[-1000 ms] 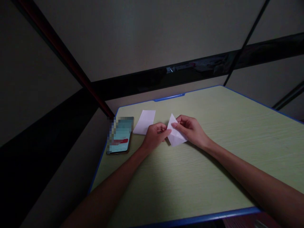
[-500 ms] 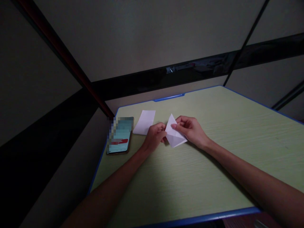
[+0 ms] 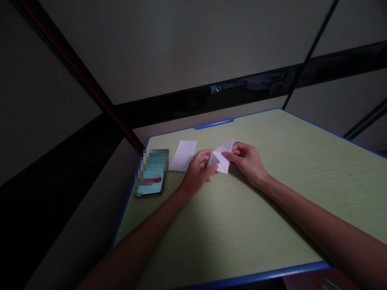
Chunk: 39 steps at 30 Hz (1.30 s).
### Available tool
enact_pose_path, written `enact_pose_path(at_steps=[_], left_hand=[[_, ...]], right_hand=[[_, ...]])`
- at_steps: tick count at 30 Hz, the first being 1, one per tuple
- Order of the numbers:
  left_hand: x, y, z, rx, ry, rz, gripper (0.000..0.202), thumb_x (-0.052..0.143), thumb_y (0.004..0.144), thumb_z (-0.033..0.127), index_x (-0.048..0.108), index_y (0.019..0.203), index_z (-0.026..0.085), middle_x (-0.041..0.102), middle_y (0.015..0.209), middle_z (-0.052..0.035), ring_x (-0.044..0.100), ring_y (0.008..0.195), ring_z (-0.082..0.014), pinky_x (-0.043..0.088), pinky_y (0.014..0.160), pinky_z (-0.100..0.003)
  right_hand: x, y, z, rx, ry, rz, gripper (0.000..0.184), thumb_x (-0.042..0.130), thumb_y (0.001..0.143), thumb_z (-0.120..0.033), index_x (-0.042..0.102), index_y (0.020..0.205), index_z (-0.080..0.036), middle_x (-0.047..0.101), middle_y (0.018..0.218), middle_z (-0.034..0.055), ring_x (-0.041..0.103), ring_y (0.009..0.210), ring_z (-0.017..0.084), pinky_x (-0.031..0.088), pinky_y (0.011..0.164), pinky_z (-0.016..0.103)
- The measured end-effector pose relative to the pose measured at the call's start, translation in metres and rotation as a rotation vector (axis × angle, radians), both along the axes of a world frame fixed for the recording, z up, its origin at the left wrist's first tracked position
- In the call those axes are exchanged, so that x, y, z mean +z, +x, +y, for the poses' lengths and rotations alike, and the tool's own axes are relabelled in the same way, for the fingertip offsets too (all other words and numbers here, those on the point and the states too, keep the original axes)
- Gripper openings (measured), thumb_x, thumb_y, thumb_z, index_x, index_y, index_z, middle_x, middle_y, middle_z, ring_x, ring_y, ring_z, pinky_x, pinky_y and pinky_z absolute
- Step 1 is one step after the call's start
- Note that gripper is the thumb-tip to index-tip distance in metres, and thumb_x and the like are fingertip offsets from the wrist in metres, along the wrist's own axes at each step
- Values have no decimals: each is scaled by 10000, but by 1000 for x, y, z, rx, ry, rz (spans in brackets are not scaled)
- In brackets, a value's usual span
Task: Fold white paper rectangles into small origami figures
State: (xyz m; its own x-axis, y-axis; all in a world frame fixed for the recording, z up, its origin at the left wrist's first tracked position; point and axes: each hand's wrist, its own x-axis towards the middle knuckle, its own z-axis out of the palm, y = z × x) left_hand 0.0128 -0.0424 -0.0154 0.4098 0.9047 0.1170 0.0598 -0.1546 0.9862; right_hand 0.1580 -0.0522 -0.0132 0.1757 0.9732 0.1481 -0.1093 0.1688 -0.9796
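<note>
A small folded sheet of white paper [image 3: 223, 150] is held between both hands, just above the table. My left hand [image 3: 198, 171] pinches its lower left corner, thumb in front and fingers behind. My right hand [image 3: 246, 161] grips the right side, with the thumb pressed on the front near a crease. Creases run across the paper, and one point sticks up to the upper right. Behind my left hand lies a stack of white paper [image 3: 183, 155], partly covered by that hand.
A phone [image 3: 152, 173] with its screen lit lies at the table's left edge. The pale green table [image 3: 242, 225] has a blue rim. Behind it stands a panelled cabinet or wall [image 3: 205, 48] with a glossy black band.
The folded paper has been turned, so its point has swung from straight up to the upper right. My left thumb has shifted onto its lower front edge.
</note>
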Motion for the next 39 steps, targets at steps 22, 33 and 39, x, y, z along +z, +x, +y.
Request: enact_pose_path(at_steps=[22,33,39], left_hand=[[-1,-6,12,186,-246,-366,219,626,575,308,531,602,113,536,542,8,435,466,-45,278,385,-155],[0,-7,10,157,-136,-265,326,560,664,337,397,458,143,369,340,66,285,323,-12,177,344,-167],[0,-4,9,158,-157,-258,230,547,664,345,461,602,141,498,433,47,474,370,-51,292,368,-156]], right_hand=[[3,1,-3,240,-226,289,118,659,578,-173,554,566,-122,532,425,-42,438,355,9,342,339,111],[6,0,-1,238,-220,390,227,556,697,-338,521,603,-135,560,549,6,501,429,43,457,430,130],[5,1,0,254,-209,466,124,606,637,-195,522,571,-133,533,532,-14,480,439,33,427,434,119]])
